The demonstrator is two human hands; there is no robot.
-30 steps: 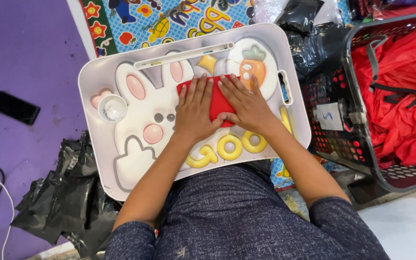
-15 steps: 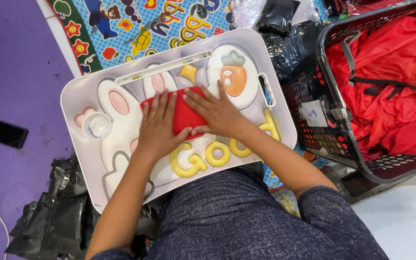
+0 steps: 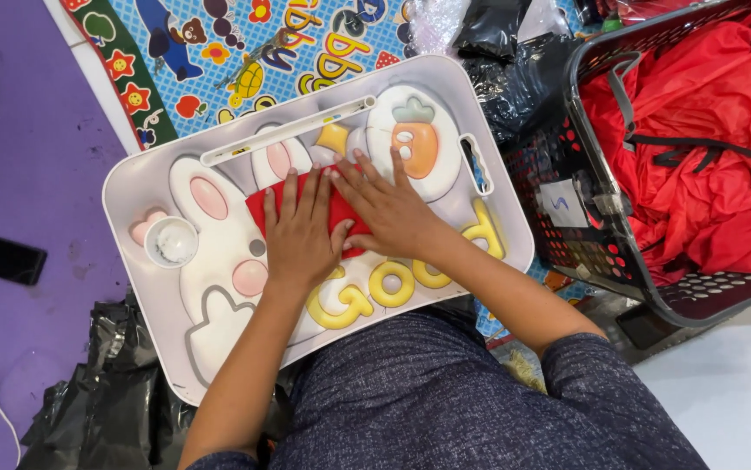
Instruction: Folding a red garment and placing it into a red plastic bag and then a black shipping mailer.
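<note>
- both hands, left hand (image 3: 300, 233) and right hand (image 3: 382, 207), stay pressed flat on the red cloth (image 3: 258, 205), fingers spread, not gripping
- lap tray (image 3: 132, 187) sits further left in view now, cloth still folded small

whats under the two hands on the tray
A folded red cloth lies flat on the white rabbit-print tray, under the left hand and right hand. Its middle is covered, and so is the tray print beneath.

Dark rectangular phone, screen black (image 3: 0, 258), lies flat on purple floor at far left. Small white square paper label (image 3: 564, 203) hangs on black mesh basket's near wall, just right of tray. Crumpled clear plastic wrapper (image 3: 439, 23) sits top centre.
</note>
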